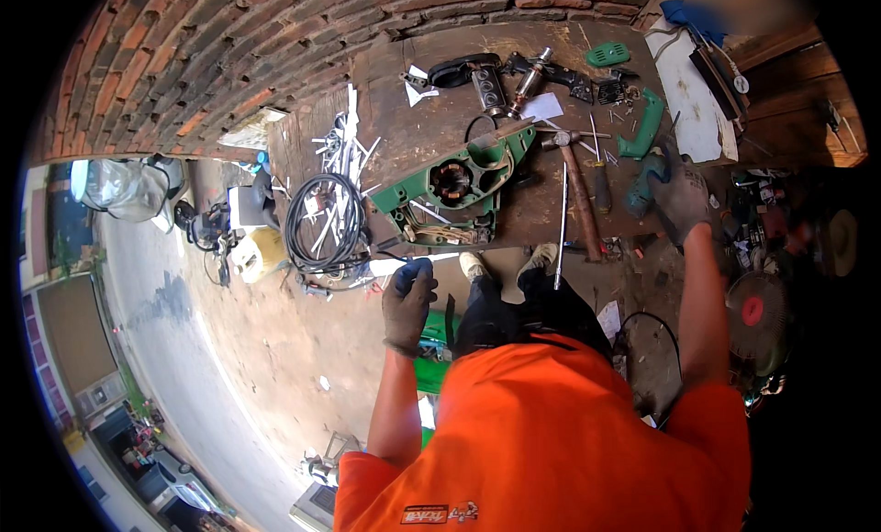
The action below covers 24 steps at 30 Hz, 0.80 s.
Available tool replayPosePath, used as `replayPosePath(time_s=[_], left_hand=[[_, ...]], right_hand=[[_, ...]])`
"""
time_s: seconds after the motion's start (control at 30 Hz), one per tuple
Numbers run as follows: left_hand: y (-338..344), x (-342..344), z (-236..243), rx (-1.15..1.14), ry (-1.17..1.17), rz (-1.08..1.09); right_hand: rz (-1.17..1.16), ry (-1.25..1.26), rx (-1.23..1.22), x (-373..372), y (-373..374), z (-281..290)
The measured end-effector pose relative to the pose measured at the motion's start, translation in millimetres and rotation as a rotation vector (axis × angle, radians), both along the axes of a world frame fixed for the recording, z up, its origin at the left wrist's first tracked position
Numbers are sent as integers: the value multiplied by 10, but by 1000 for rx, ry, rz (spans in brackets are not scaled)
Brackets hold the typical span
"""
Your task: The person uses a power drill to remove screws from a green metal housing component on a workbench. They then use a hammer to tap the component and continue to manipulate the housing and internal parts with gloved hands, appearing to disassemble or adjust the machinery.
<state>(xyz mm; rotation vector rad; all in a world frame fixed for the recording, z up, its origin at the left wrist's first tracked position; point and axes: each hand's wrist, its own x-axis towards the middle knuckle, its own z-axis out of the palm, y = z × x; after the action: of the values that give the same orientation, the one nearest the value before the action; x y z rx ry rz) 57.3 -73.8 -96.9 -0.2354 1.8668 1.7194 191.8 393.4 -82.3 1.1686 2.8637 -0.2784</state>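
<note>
My left hand [408,304], in a grey glove with dark blue fingertips, is raised in front of the bench edge with its fingers curled in; what they hold, if anything, is hidden. On the right, my gloved right hand [683,200] is closed around the end of a teal power tool [639,196] at the bench's front edge. Between my hands lies an opened green tool housing [390,194] with a round copper-wound stator [451,180] inside and wires along its near part. A hammer [579,188] and a screwdriver [602,185] rest closer to my right hand.
A coiled black cable [295,222] and white paper strips [347,133] cover the bench's left. Farther back are an armature [529,82], a black motor part [488,89] and a green vent cover [607,54]. A green handle [650,119] and a long metal rod [563,224] lie right.
</note>
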Motion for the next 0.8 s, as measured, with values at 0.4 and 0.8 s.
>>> replayPosePath(time_s=[0.4, 0.8], left_hand=[[-56, -382, -507, -167, 868, -523], [375, -498, -324, 217, 313, -113]], right_hand=[[-107, -84, -8, 629, -28, -704], [389, 395, -459, 555, -1593, 1335]])
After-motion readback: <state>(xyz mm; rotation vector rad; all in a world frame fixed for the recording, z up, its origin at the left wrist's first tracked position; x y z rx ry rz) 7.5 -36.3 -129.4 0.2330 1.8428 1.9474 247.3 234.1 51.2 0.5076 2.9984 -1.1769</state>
